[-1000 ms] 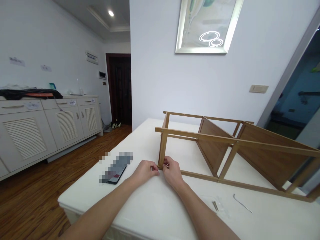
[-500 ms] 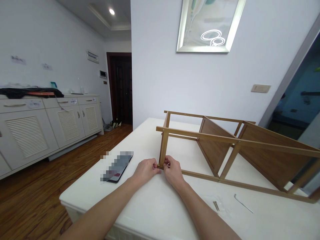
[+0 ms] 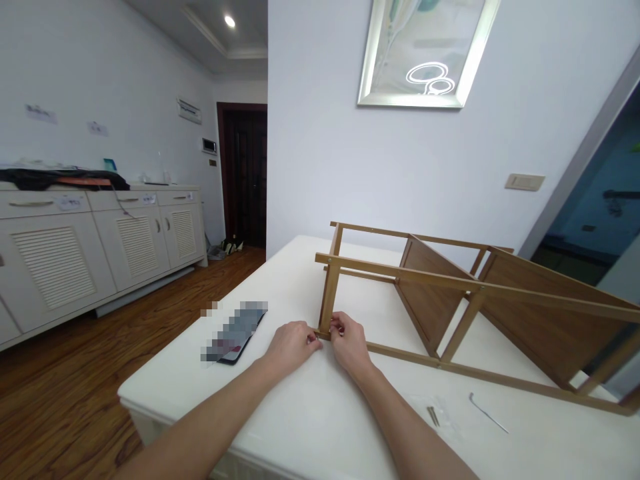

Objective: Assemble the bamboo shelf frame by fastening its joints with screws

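A brown wooden shelf frame [image 3: 437, 275] lies on its side on the white table [image 3: 280, 427], with panels fixed across it. At its near left corner, my left hand [image 3: 293, 348] is closed, thumb and forefinger at the end of the lower rail. On the inner side of the same corner, my right hand [image 3: 351, 343] has its fingers curled against the short crosspiece [image 3: 329, 293]. Any small part between the fingers of either hand is too hidden to make out.
Left of my hands lies a phone [image 3: 237, 337], partly pixelated. Near my right forearm are some screws [image 3: 433, 417] on a clear plastic bag [image 3: 447, 423], and a hex key [image 3: 489, 413]. White cabinets [image 3: 105, 257] stand along the left wall.
My left thumb and fingers have shifted slightly at the rail end. My right hand stays at the corner with little movement. The view has moved slightly; the frame lies as before.
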### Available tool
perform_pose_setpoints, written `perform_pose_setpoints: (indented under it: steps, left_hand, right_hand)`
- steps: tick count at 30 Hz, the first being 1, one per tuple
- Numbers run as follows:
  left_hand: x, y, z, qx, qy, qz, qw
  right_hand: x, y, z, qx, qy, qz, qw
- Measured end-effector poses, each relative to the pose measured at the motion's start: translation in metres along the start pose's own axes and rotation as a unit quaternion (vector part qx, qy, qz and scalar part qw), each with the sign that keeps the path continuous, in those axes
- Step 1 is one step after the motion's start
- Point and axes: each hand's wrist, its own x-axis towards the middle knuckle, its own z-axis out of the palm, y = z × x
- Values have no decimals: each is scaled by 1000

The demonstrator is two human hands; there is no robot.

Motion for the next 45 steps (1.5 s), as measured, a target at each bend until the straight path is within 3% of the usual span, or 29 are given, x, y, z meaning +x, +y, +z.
perform_pose_setpoints:
  steps: [13, 23, 34, 40, 45]
  left_hand:
    - [-1, 2, 1, 15, 4, 26, 1000]
    - [2, 1, 8, 13, 1, 9, 1000]
    - [4, -1, 3, -17, -4, 7, 1000]
    - [7, -9, 1, -40, 11, -18, 999]
    - [10, -15, 1, -67, 19, -30, 997]
  right_hand:
    - [0, 1, -3, -64, -36, 0, 997]
    - [-2, -2, -4, -100, -51, -4, 994]
    - [-4, -5, -5, -166, -64, -15, 984]
    - [-9, -7, -7, -176, -17, -12, 984]
    - [-23, -19, -3, -251, 39, -37, 967]
